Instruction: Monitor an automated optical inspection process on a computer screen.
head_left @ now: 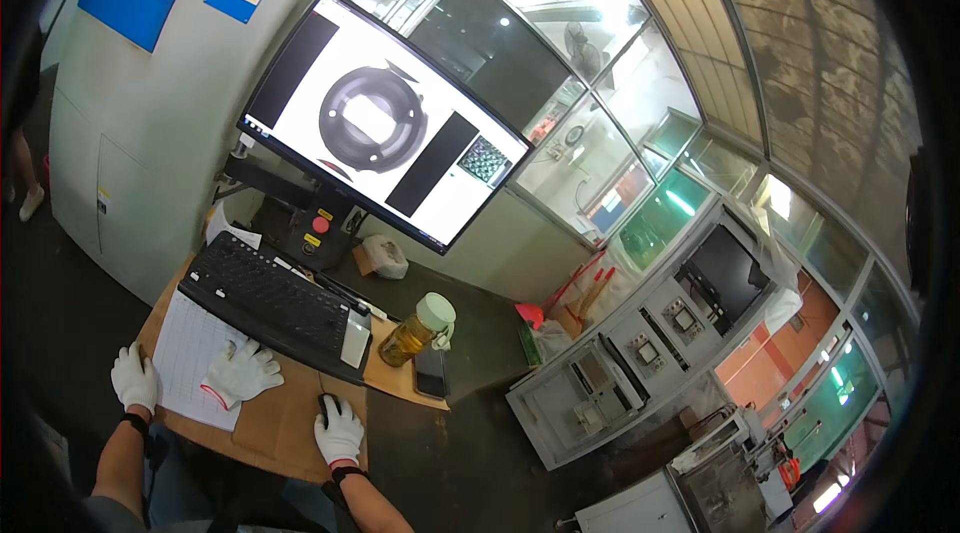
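A small, rounded black computer mouse is held at the lower centre of the frame, partly hidden under the right hand, which is covered by a white knitted glove and closed loosely over it. The mouse is judged to be light, stiff and smooth, somewhat slippery under fabric, and best taken by its two sides with the palm above. It is set on a flat brown cardboard-like sheet, apparently matt. At the lower left, the left hand, gloved alike, is rested at the desk's edge; whether anything is gripped there cannot be told. Between the hands, a soft, crumpled white glove is laid on thin, ruled white paper. Farther up are seen a black ridged plastic keyboard, a translucent amber bottle with a pale green lid, and a flat, glossy monitor.
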Tool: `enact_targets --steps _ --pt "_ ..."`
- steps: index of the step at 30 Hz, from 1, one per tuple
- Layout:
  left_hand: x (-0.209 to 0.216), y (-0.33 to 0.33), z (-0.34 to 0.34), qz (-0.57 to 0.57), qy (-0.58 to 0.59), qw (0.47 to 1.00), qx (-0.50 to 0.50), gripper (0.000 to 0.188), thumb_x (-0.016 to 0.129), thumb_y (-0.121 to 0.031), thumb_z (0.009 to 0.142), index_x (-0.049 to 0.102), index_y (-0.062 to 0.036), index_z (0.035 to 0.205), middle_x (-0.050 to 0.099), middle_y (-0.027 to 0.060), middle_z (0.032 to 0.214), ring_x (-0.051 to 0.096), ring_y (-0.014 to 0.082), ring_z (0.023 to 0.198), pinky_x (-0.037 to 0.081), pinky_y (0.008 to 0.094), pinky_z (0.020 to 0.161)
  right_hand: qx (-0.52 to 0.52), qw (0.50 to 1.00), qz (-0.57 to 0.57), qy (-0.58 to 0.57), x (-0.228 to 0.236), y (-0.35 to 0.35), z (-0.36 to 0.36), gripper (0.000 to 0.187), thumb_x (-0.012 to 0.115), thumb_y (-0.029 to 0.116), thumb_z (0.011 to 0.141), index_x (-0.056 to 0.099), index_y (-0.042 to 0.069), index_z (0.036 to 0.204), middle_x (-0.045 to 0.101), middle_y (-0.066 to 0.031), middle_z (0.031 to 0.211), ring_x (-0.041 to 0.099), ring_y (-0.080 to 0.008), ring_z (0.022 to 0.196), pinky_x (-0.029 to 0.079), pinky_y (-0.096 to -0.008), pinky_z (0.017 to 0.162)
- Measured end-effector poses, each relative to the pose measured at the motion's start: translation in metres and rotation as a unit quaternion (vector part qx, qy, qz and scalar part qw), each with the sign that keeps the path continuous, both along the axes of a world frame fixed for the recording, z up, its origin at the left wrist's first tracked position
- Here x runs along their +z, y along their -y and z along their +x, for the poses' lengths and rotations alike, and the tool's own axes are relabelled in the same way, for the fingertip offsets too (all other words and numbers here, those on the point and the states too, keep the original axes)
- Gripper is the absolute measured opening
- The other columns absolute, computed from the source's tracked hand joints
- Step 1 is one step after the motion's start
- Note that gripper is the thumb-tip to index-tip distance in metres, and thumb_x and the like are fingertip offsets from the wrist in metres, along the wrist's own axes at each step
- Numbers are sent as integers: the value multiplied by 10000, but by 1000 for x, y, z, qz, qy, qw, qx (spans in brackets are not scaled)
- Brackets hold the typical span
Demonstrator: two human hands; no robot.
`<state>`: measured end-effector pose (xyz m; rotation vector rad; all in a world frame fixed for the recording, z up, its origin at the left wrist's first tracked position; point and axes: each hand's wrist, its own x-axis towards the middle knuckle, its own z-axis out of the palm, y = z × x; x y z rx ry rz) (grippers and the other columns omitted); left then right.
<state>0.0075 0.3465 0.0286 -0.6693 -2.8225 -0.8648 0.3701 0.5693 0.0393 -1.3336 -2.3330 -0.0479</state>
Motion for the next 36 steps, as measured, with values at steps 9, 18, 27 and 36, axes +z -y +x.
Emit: enact_targets --steps 9,18,27,36 --pt "10 2 0 -24 17 1000 -6 402 633 -204 950 620 -69 1328 639 177 1194 647 377 1050 523 497 885 -11 1000 -5 11 2 2 -3 518 644 353 916 599 259 1423 588 -163 1414 633 -430 1119 519 -549 968" --pt "-3 1 -3 -23 3 1000 -4 399 638 -193 955 603 -73 1334 634 170 1186 641 374 1057 524 495 913 -19 1000 -9 -22 4 3 -3 541 680 329 884 599 208 1405 603 -137 1378 646 -414 1093 529 -549 944" --pt "-6 0 -6 -19 -12 1000 -8 368 620 -190 966 602 -77 1316 632 174 1200 647 383 1065 535 495 899 -23 999 3 -44 0 4 -4 543 683 313 880 582 209 1403 596 -121 1386 645 -402 1081 530 -535 941" --pt "0 0 -3 -28 0 1000 -11 355 616 -194 973 603 -85 1311 634 169 1194 646 370 1080 534 482 915 -33 999 1 -29 2 5 -2 528 682 309 891 568 212 1398 582 -125 1396 631 -406 1105 520 -538 944"
